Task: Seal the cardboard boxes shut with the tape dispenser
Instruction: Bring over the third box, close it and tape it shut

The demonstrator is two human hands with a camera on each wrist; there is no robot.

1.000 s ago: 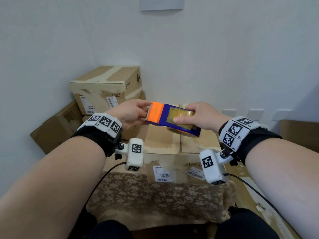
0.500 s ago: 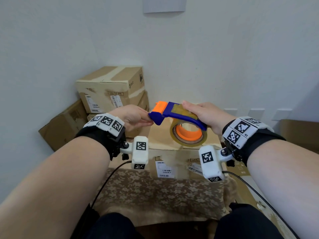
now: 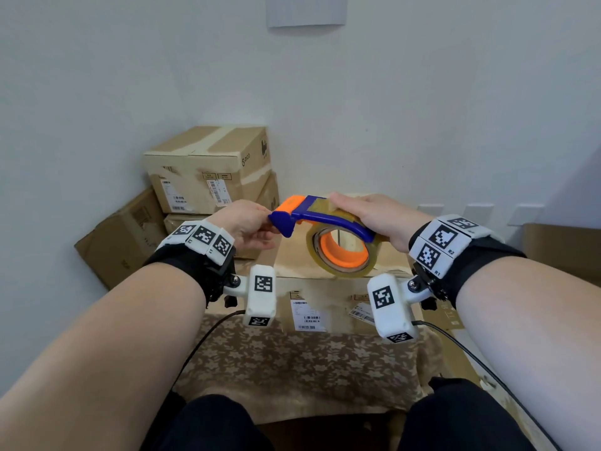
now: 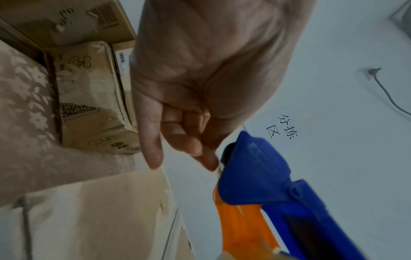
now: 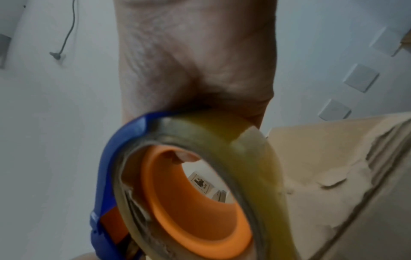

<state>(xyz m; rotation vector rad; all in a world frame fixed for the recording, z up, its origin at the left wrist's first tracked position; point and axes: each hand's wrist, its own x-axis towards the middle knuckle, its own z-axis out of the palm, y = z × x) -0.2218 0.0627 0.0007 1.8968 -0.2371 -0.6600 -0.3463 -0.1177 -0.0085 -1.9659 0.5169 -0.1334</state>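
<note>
A blue and orange tape dispenser (image 3: 320,216) with a clear tape roll (image 3: 340,252) hangs just above a closed cardboard box (image 3: 325,307). From above, my right hand (image 3: 367,211) grips the dispenser, fingers curled over its blue frame. At the dispenser's blue front tip, my left hand (image 3: 260,227) pinches with thumb and fingers. In the left wrist view the left hand (image 4: 206,158) has its fingertips against the dispenser (image 4: 255,168) at its front edge. In the right wrist view the palm of my right hand (image 5: 195,70) covers the tape roll (image 5: 251,158) and its orange core.
The box stands on a floral cloth (image 3: 292,362). Stacked cardboard boxes (image 3: 208,167) sit at the back left against the white wall, with a tilted one (image 3: 120,239) beside them. Flat cardboard (image 3: 559,249) lies at the right.
The dispenser has rolled from lying flat to showing the roll's open side toward me. Both hands stayed on it and shifted slightly right.
</note>
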